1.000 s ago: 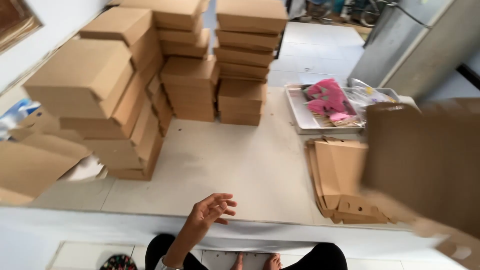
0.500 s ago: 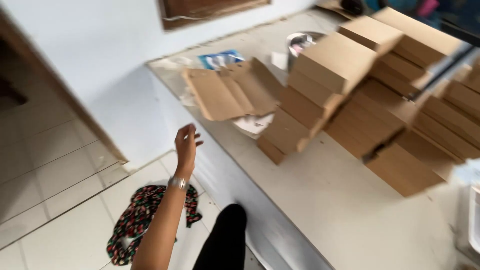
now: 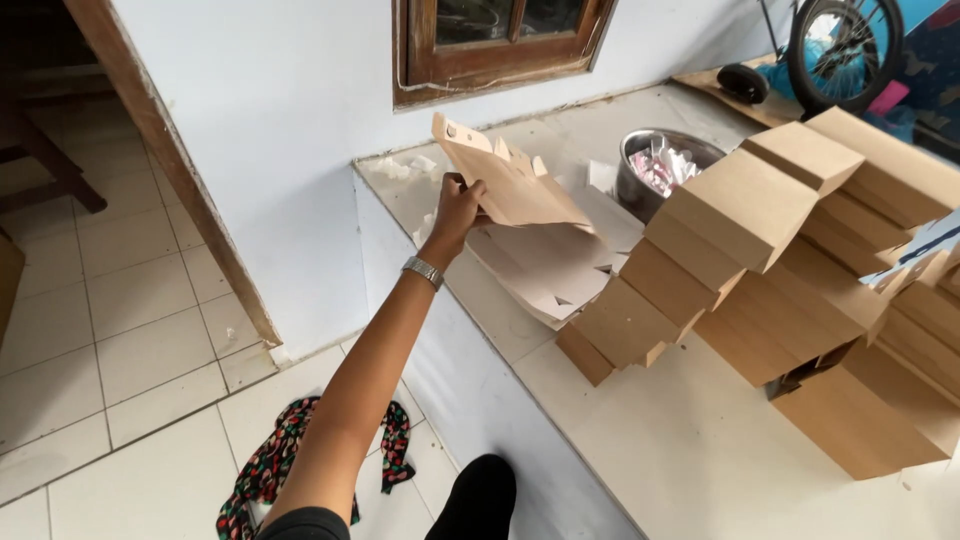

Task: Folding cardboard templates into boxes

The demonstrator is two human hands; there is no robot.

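Left hand (image 3: pixel 458 208) pinches edge of flat cardboard box blank (image 3: pixel 510 182), raised above blank pile (image 3: pixel 545 265). Best peel single sheet, avoid box stacks (image 3: pixel 740 225). Right hand unseen.

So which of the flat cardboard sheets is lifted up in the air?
The top flat cardboard sheet, pinched by the left hand and tilted upward. The other flat sheets lie on the platform beneath it.

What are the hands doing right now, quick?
Left hand: closed on a flat cardboard box blank, lifted off the pile of blanks.
Right hand: out of view.
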